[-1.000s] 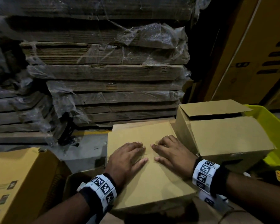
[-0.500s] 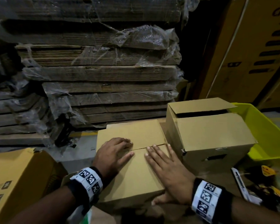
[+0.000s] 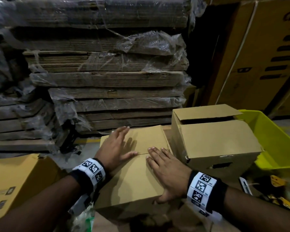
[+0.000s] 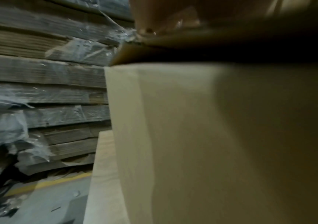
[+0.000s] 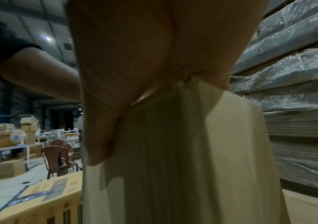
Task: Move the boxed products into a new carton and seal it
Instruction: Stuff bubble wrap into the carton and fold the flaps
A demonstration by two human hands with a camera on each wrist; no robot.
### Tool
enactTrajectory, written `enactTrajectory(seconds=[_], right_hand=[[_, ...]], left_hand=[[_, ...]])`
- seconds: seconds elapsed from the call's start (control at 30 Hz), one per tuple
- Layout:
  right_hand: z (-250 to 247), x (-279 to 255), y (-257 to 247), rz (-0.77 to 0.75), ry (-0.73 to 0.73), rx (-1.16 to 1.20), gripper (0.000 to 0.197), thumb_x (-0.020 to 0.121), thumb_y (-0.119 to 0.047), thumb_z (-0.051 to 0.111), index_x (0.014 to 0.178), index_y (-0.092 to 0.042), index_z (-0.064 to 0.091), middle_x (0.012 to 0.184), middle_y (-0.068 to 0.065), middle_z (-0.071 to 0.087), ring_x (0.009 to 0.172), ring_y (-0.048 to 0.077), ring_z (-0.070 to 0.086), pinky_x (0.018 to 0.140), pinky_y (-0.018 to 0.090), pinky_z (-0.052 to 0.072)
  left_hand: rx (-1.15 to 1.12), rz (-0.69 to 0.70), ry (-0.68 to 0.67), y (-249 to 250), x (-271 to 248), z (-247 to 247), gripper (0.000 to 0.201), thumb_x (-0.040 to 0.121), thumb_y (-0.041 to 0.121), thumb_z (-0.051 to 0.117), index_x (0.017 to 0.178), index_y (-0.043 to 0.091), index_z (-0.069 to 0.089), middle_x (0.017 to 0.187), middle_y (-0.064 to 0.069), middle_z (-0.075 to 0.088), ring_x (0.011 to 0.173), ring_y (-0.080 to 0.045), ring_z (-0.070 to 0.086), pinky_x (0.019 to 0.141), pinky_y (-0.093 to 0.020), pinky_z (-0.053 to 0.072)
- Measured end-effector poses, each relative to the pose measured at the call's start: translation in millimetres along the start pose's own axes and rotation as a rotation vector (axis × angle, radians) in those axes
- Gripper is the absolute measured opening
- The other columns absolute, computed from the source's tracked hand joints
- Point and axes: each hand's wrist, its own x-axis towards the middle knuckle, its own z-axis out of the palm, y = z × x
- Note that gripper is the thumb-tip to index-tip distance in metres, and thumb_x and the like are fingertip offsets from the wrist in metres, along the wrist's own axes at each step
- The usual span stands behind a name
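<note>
Wrapped cardboard stacks (image 3: 104, 77) behind; left hand (image 3: 115, 149) and right hand (image 3: 167, 171) press flat-fingered on carton (image 3: 132, 181) flaps.

My head view is dim, darkest around the carton (image 3: 136, 174); the left hand (image 3: 115, 148) throws a soft shadow onto its flap. Plastic wrap (image 3: 157, 46) behind the carton catches small glints. Straight edges bow toward the frame borders. The left wrist view is blurred, black above the carton wall (image 4: 211, 136). In my right wrist view, the palm (image 5: 144, 60) is out of focus.
</note>
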Motion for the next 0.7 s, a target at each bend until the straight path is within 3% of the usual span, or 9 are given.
enactTrajectory(seconds=[0.1,0.13,0.2,0.27,0.37,0.5,0.6,0.7], right_hand=[[-2.7,-0.6,-2.1,0.006,-0.027,-0.010,0.128,0.068,-0.082,0.053,0.152,-0.004,-0.003,0.157,0.021,-0.018,0.146,0.033,-0.017,0.119,0.049,-0.006],[-2.5,-0.4,-2.6,0.008,-0.035,-0.012,0.127,0.068,-0.082,0.053,0.152,-0.005,-0.004,0.157,0.021,-0.019,0.146,0.033,-0.018,0.119,0.049,-0.006],[-3.8,-0.8,-4.1,0.021,-0.048,-0.008,0.127,0.068,-0.080,0.055,0.152,-0.006,-0.005,0.157,0.019,-0.020,0.145,0.032,-0.019,0.119,0.049,-0.007],[-4.3,-0.1,-5.8,0.037,-0.057,-0.008,0.128,0.068,-0.079,0.058,0.152,-0.006,-0.005,0.157,0.019,-0.021,0.145,0.032,-0.020,0.119,0.049,-0.007],[-5.7,0.4,-8.3,0.069,-0.070,-0.021,0.129,0.067,-0.074,0.064,0.151,-0.006,-0.007,0.157,0.017,-0.022,0.145,0.031,-0.021,0.119,0.049,-0.005],[-9.6,4.4,-3.0,0.071,-0.073,-0.032,0.133,0.063,-0.059,0.079,0.153,-0.012,-0.006,0.159,0.011,-0.018,0.147,0.026,-0.014,0.120,0.047,0.000],[-20.5,5.4,0.4,0.073,-0.064,-0.059,0.121,0.066,-0.038,0.083,0.154,-0.020,0.001,0.160,0.007,0.001,0.146,0.027,0.005,0.119,0.046,0.014],[-31.7,5.2,6.8,0.119,0.006,-0.140,0.094,0.079,-0.018,0.070,0.152,-0.028,0.010,0.141,0.010,0.030,0.127,0.028,0.030,0.095,0.046,0.037]], left_hand=[[0.092,-0.195,-0.175,-16.0,12.2,-1.0,0.131,0.055,0.102,0.000,0.158,0.022,0.011,0.165,-0.001,0.010,0.151,-0.021,0.012,0.120,-0.045,0.018],[0.091,-0.263,-0.239,-21.5,14.6,-0.8,0.136,0.050,0.103,-0.002,0.158,0.021,0.007,0.166,0.000,0.006,0.152,-0.019,0.006,0.121,-0.046,0.013],[0.064,-0.361,-0.343,-28.9,18.8,-0.8,0.134,0.053,0.102,0.010,0.159,0.020,0.004,0.166,0.001,0.002,0.153,-0.017,0.001,0.122,-0.049,0.008],[0.056,-0.381,-0.374,-36.3,21.7,0.4,0.129,0.058,0.100,0.022,0.158,0.020,0.008,0.166,0.000,0.009,0.152,-0.020,0.008,0.122,-0.049,0.011],[0.044,-0.361,-0.298,-41.1,19.7,0.8,0.137,0.049,0.107,0.019,0.153,0.019,0.028,0.157,-0.008,0.033,0.142,-0.029,0.032,0.118,-0.045,0.026],[0.079,-0.405,-0.254,-32.1,-5.4,-10.7,0.127,0.053,0.102,0.028,0.143,0.012,0.040,0.143,-0.016,0.044,0.129,-0.035,0.041,0.109,-0.043,0.034],[0.162,-0.477,-0.285,-32.0,-28.7,-19.1,0.127,0.051,0.102,0.028,0.132,0.007,0.046,0.136,-0.019,0.049,0.126,-0.035,0.045,0.103,-0.045,0.039],[0.167,-0.480,-0.320,-29.4,-55.9,-22.1,0.138,0.043,0.108,0.016,0.133,0.007,0.045,0.137,-0.017,0.050,0.124,-0.033,0.049,0.099,-0.043,0.044]])
